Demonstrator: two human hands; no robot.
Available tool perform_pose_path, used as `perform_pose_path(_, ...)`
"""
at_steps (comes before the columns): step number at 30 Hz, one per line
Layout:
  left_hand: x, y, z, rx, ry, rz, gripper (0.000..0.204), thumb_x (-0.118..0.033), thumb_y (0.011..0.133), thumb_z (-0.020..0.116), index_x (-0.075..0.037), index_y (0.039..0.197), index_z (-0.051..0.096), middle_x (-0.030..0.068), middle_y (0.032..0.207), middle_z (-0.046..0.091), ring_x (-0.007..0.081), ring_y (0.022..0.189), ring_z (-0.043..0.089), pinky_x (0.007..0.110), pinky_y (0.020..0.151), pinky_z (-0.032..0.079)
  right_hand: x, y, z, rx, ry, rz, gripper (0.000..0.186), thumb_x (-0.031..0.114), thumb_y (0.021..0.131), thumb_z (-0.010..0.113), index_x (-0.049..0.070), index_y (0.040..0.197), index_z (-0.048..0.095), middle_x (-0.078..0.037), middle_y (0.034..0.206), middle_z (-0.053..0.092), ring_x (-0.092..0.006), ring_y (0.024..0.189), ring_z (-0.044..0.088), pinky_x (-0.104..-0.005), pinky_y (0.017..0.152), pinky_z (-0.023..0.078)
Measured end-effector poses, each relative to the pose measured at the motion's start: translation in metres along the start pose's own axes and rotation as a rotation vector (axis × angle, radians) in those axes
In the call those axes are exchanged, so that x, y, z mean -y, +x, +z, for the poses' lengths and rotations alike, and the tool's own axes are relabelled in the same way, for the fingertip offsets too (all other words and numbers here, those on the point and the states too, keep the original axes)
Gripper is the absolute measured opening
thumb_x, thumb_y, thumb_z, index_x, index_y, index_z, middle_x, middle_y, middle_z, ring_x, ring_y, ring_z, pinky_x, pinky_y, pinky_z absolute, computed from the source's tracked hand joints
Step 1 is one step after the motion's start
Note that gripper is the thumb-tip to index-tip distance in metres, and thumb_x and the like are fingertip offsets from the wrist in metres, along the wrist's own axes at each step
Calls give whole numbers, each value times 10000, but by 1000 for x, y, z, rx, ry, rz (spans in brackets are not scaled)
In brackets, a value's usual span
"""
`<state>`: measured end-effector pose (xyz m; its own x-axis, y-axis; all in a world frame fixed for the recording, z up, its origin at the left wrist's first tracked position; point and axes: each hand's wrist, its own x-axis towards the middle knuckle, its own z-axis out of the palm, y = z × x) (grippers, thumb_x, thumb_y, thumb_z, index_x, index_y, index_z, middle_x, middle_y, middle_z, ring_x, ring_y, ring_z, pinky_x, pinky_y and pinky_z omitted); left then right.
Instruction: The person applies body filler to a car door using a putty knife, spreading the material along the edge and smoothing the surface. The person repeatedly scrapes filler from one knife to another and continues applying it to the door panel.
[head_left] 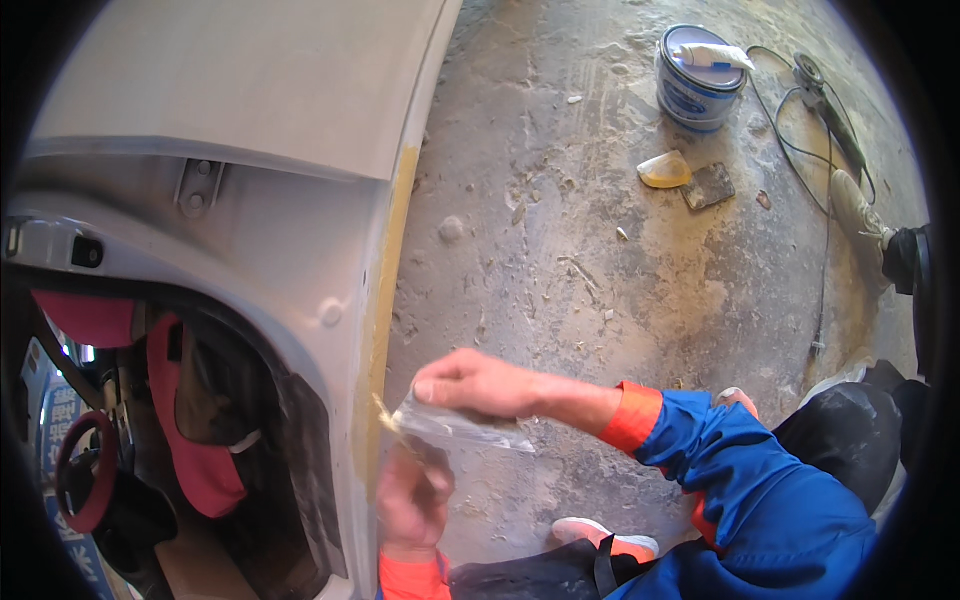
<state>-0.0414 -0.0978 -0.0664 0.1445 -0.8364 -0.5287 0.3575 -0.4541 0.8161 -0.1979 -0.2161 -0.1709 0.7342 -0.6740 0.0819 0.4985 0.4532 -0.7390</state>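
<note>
My right hand (pixel 475 385) is closed on a clear, flat plastic sheet (pixel 470 430), held just off the vehicle's edge. Yellowish paste shows at the sheet's left end. Below it, partly blurred, my left hand (pixel 412 495) has curled fingers. A thin yellowish thing (pixel 385 412) stands up above that hand, too smeared to name. Both hands are beside the pale vehicle body (pixel 340 250), whose outer edge carries a long tan strip of filler (pixel 385 285).
On the floor stands a lidded pail (pixel 695 105) with a white tube (pixel 712 55) on top. A yellow piece (pixel 665 170), a dark flat block (pixel 708 187) and a corded power tool (pixel 830 105) lie nearby. Another person's shoe (pixel 857 215) is at right. A steering wheel (pixel 88 470) shows inside the vehicle.
</note>
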Motion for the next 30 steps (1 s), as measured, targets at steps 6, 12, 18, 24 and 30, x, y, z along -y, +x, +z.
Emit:
perform_pose_path(6,-6,-1,7,18,92,145,225,-297,1069,544,-79,1051,597,31,673,524,118,584,434,259,467,324,39,43,-78,-879,-59,-369,337,279,1023,627,48,778,602,41,677,539,-60,597,451,-288,503,386)
perform_pose_path(12,-1,1,8,-11,193,159,286,-343,1090,502,-81,1033,598,31,667,518,122,579,439,263,481,338,73,76,-120,-1003,-152,-416,420,287,1032,629,32,708,547,45,652,476,-74,611,383,-317,512,335)
perform_pose_path(18,2,4,7,-101,156,145,311,-359,1095,489,-87,989,594,30,649,510,118,554,426,266,483,343,76,91,-130,-984,-146,-385,415,287,1029,622,9,725,571,21,650,488,-88,617,397,-333,527,354)
perform_pose_path(24,2,6,8,-97,187,150,318,-364,1095,491,-93,956,583,31,643,501,114,554,424,263,489,345,75,92,-132,-951,-242,-304,350,291,1036,626,-25,898,688,12,751,621,-73,643,501,-286,575,441)
perform_pose_path(30,1,7,10,-110,195,148,315,-367,1091,498,-94,957,583,29,638,498,116,554,423,262,488,340,65,84,-115,-962,-351,-247,381,300,1016,647,-25,817,653,-7,695,589,-85,639,474,-318,577,435)
